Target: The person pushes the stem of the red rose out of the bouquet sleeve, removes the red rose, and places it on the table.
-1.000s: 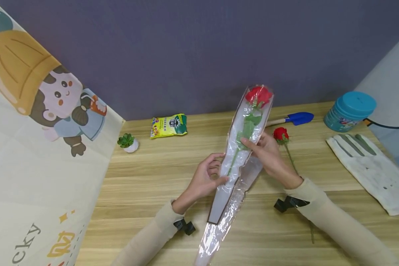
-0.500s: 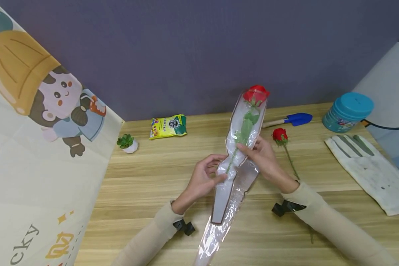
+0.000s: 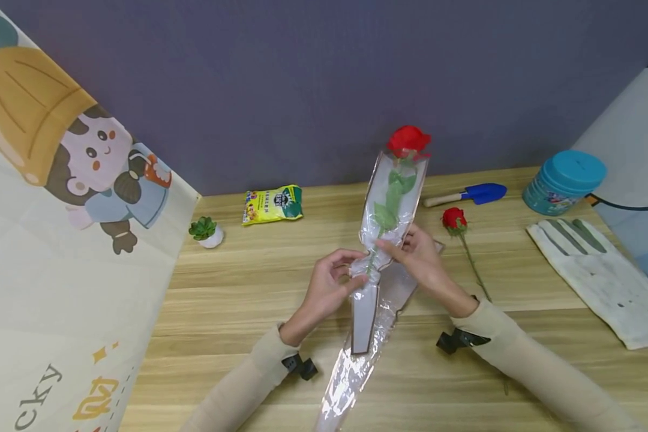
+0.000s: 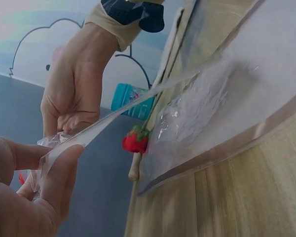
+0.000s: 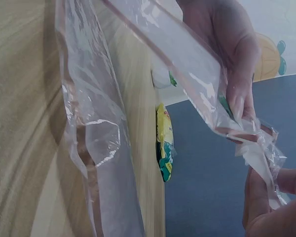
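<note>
A red rose [image 3: 408, 141] stands in a clear flower sleeve [image 3: 396, 198] with a dark edge, its bloom above the sleeve's top. Below the leaves, the sleeve is crumpled round the stem. My left hand [image 3: 329, 284] pinches the lower part of the bunched plastic between thumb and fingers. Slightly higher, on the other side, my right hand [image 3: 423, 261] pinches the sleeve and stem. In the left wrist view, both hands meet at the gathered plastic [image 4: 49, 163]. From the right wrist, the crumpled sleeve [image 5: 259, 148] shows between the two hands, and the bloom is out of sight.
Another clear sleeve [image 3: 345, 384] lies on the table beneath. To the right are a second rose [image 3: 455, 219], a blue trowel [image 3: 485, 193], a lidded turquoise tub [image 3: 564, 182] and a white glove [image 3: 599, 282]. A yellow-green packet [image 3: 273, 204] and a potted succulent [image 3: 207, 232] lie left.
The sleeve has bunched up between my hands and slid down the rose, so the bloom now stands above its rim. My right hand has moved down and left, closer to my left hand.
</note>
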Action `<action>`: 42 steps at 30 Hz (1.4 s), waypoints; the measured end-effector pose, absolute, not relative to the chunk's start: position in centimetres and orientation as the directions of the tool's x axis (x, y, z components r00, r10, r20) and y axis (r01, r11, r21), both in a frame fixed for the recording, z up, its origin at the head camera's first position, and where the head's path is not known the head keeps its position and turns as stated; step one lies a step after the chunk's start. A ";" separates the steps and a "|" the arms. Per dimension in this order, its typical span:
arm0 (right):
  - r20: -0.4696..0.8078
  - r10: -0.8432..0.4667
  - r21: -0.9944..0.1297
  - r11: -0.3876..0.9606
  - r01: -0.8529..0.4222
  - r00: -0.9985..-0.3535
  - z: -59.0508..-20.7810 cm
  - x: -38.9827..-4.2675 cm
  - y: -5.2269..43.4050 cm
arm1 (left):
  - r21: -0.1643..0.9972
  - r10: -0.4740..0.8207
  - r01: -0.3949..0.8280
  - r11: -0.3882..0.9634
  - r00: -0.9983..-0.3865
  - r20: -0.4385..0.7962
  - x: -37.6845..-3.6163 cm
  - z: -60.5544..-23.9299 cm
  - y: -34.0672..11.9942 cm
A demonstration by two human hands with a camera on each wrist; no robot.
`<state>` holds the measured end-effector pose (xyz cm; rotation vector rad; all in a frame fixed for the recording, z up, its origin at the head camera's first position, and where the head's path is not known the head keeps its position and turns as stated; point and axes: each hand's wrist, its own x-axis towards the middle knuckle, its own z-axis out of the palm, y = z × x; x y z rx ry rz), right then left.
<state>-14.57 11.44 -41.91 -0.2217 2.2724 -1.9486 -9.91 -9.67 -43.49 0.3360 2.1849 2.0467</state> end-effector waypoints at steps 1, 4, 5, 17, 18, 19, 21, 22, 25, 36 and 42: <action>-0.003 -0.204 -0.988 0.151 -0.028 -0.979 -41.9 -14.5 11.4 | 0.995 0.245 0.078 0.058 -0.968 0.062 -10.0 -43.5 -9.7; 0.012 -0.201 -0.990 0.137 -0.040 -0.980 -42.0 -14.5 11.2 | 0.995 0.243 0.085 0.061 -0.968 0.068 -10.0 -43.5 -9.7; 0.017 -0.203 -0.990 0.135 -0.046 -0.979 -42.0 -14.5 11.2 | 0.995 0.243 0.084 0.061 -0.968 0.066 -10.1 -43.5 -9.7; -0.018 -0.199 -0.994 0.107 -0.003 -0.980 -42.3 -14.7 11.5 | 0.994 0.279 0.070 0.080 -0.959 0.045 -9.7 -43.8 -9.9; -0.024 -0.196 -0.995 0.097 0.005 -0.980 -42.3 -14.7 11.5 | 0.993 0.280 0.078 0.086 -0.959 0.051 -9.7 -43.8 -9.9; -0.027 -0.195 -0.996 0.085 0.010 -0.980 -42.2 -14.8 11.6 | 0.992 0.282 0.086 0.092 -0.958 0.057 -9.7 -43.8 -9.9; -0.043 -0.191 -0.998 0.058 0.032 -0.981 -42.1 -15.0 11.6 | 0.992 0.290 0.085 0.096 -0.956 0.054 -9.6 -43.8 -9.9; -0.050 -0.187 -0.998 0.051 0.041 -0.981 -42.0 -15.1 11.6 | 0.992 0.295 0.082 0.096 -0.954 0.050 -9.6 -43.8 -9.9; -0.070 -0.175 -0.997 0.031 0.065 -0.982 -41.6 -15.4 11.9 | 0.992 0.322 0.058 0.111 -0.946 0.019 -9.4 -43.8 -9.8; -0.067 -0.205 -0.997 -0.016 0.071 -0.976 -40.4 -16.3 13.0 | 0.987 0.399 0.006 0.158 -0.915 -0.058 -9.5 -44.0 -9.5; -0.049 -0.216 -0.998 -0.039 0.059 -0.975 -40.5 -16.5 12.9 | 0.990 0.381 -0.001 0.143 -0.923 -0.056 -9.9 -43.5 -9.3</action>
